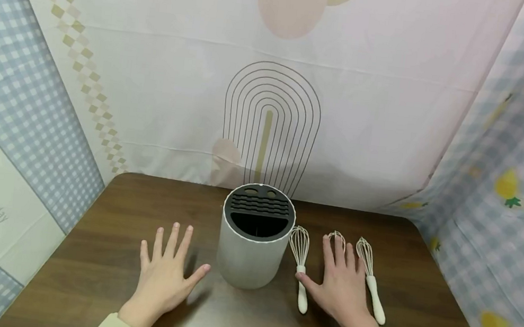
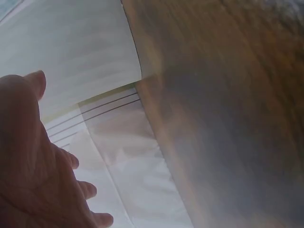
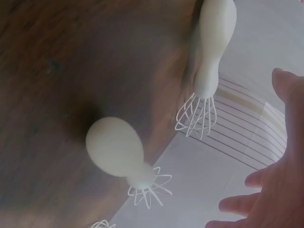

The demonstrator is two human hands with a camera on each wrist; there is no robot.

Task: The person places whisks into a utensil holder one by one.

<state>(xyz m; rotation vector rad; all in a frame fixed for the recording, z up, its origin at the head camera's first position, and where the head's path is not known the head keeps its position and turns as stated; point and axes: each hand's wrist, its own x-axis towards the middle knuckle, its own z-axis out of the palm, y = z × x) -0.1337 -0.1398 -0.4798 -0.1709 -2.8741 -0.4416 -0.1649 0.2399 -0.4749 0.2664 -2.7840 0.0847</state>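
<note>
A white cylindrical utensil holder [image 1: 249, 261] with a slotted black top [image 1: 259, 206] stands upright on the table. My left hand [image 1: 162, 281] hovers to its left, fingers spread and nothing in its grasp; the left wrist view shows the holder's pale wall beyond the thumb [image 2: 35, 84]. Over on the right, my right hand [image 1: 343, 289] spreads its fingers above the middle whisk [image 3: 115, 148], hiding most of it from the head view. Its thumb overlaps the left whisk [image 1: 301, 277] there. The right whisk [image 1: 374, 298] lies beside the little finger, handle toward me.
The brown wooden table [image 1: 89, 252] has rounded far corners. Behind it hangs a white patterned cloth [image 1: 163, 94]. Blue checked cloths hang along the left side [image 1: 29, 54] and the right side [image 1: 483, 250].
</note>
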